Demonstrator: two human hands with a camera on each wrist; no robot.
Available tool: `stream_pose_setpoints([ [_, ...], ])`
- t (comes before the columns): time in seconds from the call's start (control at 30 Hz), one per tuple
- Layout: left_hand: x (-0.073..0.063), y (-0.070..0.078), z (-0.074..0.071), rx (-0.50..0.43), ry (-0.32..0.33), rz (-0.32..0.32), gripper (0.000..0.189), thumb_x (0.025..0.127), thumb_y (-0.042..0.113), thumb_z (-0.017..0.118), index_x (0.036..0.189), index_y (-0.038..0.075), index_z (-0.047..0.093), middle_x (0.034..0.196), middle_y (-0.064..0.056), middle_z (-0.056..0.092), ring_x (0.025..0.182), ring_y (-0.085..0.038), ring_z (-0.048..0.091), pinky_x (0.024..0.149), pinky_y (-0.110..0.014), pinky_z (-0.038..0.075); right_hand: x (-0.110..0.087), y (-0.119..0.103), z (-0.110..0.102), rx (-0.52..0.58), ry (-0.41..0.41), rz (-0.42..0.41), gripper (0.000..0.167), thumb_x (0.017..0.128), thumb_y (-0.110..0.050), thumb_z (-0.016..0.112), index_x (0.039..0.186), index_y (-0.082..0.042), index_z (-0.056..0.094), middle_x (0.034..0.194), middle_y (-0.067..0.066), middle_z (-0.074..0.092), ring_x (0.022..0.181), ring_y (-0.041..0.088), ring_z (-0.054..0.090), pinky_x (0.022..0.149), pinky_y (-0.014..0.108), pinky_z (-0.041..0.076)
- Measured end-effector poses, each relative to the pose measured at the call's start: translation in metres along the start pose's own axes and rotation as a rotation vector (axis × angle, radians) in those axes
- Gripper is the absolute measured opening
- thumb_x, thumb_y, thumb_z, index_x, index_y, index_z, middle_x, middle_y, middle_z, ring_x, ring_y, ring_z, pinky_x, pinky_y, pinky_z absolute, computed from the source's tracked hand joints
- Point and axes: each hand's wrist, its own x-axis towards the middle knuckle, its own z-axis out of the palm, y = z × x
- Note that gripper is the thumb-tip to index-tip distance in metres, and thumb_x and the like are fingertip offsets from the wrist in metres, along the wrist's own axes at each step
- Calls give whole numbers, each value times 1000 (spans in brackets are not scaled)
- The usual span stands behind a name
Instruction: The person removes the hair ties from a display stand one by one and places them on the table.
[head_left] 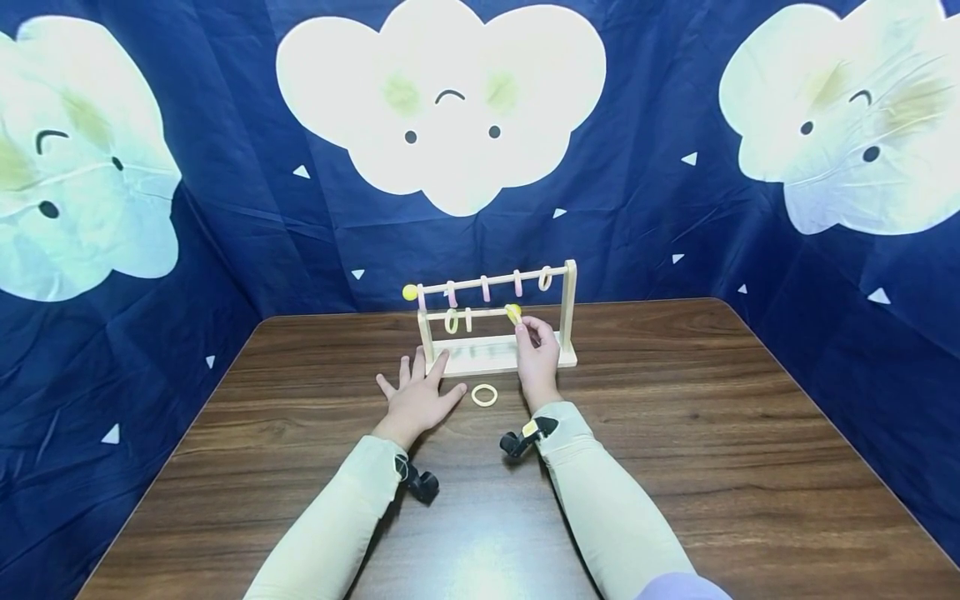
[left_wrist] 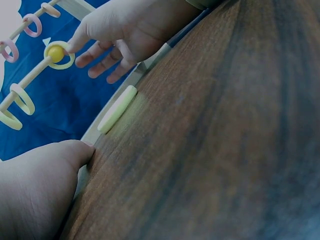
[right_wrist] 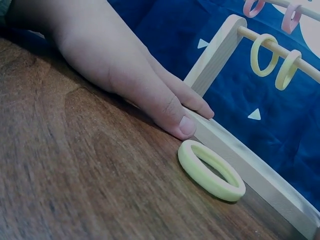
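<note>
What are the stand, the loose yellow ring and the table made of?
The stand looks like smooth, pale wood: faint grain lines show. The loose yellow ring could be painted wood or plastic, smooth and matt, with no grain showing. The table seems wood or a wood-look covering: dark streaky grain, soft shine.

Blue cloth backdrop [head_left: 225, 125], upside-down cloud prints [head_left: 450, 154], white triangles [head_left: 689, 158]; brown wood-grain table [head_left: 712, 433].

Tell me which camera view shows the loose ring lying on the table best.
The right wrist view: the loose ring appears large and close there, with its hole and thick outer wall visible. The head view shows it whole but small; the left wrist view shows it nearly edge-on, its hole hidden.
</note>
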Motion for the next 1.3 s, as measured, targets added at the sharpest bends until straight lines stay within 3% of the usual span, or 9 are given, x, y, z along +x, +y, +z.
stream_pose_setpoints([
  [0.83, -1, 2, -2, 1, 5, 3, 80, 95, 72, 40, 162, 33, 20, 169, -19, 4, 152, -47, 2, 105, -82, -9, 4, -2, -6, -16, 16, -2, 16, 96, -3, 65, 109, 4, 70, 109, 18, 62, 104, 32, 61, 96, 42, 47],
  [1.03, -2, 3, -3, 0, 1, 2, 80, 96, 72, 40, 162, 32, 19, 168, -20, 4, 152, -48, 2, 105, -82, -8, 4, -1, -20, -64, -20, -41, 14, 95, -5, 67, 106, 3, 70, 105, 14, 62, 98, 23, 61, 90, 32, 47],
  [1.17, -3, 3, -4, -1, -4, -1, 81, 95, 72, 40, 162, 32, 19, 168, -19, 3, 152, -48, 1, 105, -82, -8, -8, -29, -30, -76, -73, -84, 12, 94, 1, 66, 104, 9, 68, 105, 23, 63, 95, 26, 61, 84, 25, 46],
  [1.3, -2, 3, -3, -4, -4, 3, 81, 95, 72, 40, 162, 32, 19, 168, -20, 3, 152, -48, 1, 104, -82, -9, -18, -50, -39, -104, -126, -111, 13, 93, 6, 65, 103, 14, 66, 109, 30, 62, 96, 31, 60, 83, 25, 46],
])
